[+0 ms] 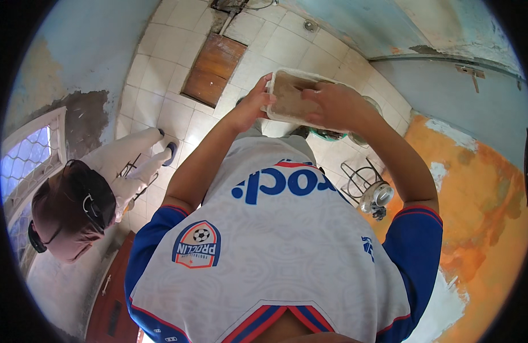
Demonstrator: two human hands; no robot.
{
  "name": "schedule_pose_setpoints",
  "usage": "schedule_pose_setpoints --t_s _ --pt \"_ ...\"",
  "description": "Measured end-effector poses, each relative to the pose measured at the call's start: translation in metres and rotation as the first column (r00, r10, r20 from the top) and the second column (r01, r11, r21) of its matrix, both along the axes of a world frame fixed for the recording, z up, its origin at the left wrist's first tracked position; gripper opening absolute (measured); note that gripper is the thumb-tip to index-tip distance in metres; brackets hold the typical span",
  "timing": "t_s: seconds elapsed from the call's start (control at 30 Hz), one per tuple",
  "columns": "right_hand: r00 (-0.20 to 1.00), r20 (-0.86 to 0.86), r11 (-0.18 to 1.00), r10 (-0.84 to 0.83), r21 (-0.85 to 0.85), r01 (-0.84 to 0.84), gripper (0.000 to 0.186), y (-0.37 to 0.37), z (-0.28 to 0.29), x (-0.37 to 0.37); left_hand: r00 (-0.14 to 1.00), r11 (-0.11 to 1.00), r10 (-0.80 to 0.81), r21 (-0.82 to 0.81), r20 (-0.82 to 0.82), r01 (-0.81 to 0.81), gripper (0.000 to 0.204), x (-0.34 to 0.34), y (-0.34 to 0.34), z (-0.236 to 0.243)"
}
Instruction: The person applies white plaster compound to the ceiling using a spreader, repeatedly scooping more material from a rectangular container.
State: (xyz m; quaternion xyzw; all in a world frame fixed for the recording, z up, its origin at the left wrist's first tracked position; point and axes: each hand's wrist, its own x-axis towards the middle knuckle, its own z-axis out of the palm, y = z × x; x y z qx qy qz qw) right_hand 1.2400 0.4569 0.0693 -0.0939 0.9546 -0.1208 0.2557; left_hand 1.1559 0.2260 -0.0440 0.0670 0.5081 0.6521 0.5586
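A rectangular pale-rimmed tub (287, 86) is held out in front of my body, tilted so its brownish inside shows. My left hand (250, 108) grips the tub's left side, with the thumb over the rim and the fingers round the outer wall. Over the tub's right half, my right hand (335, 106) reaches inside with its fingers stretched out toward the left. Those fingertips lie close to the brownish bottom, with a dark shadow beside them. Whether the brown layer is loose material or the tub's own surface, I cannot tell.
Partly below the tub are a green-edged container (327, 135) and a clear round vessel. A dark wire stand (358, 177) and a glass jar (383, 194) are at right. Another person (75, 206) sits at left by a grilled window (35, 146). A wooden panel (214, 70) lies on the tiles.
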Motion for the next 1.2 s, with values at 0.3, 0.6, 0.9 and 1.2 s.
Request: schedule_pose_setpoints --t_s 0.3,0.6,0.9,1.2 --pt "0.994 -0.021 0.991 0.108 0.086 -0.105 0.028 -0.047 0.012 -0.071 0.988 0.983 0.142 0.125 -0.063 -0.134 0.094 -0.058 -0.043 0.031" --pt "0.986 -0.126 0.992 0.108 0.081 -0.098 0.025 -0.071 0.048 -0.101 0.971 0.971 0.213 0.133 -0.110 -0.198 0.093 -0.077 -0.051 0.062" --pt "0.980 -0.198 0.988 0.026 0.152 0.004 0.025 -0.069 0.062 -0.099 0.961 0.975 0.193 0.147 -0.200 -0.165 0.093 -0.093 -0.047 0.071" --pt "0.941 -0.330 0.994 -0.082 0.040 0.101 0.028 -0.062 0.037 -0.081 0.979 0.977 0.158 0.164 -0.132 -0.135 0.089 -0.083 -0.033 0.060"
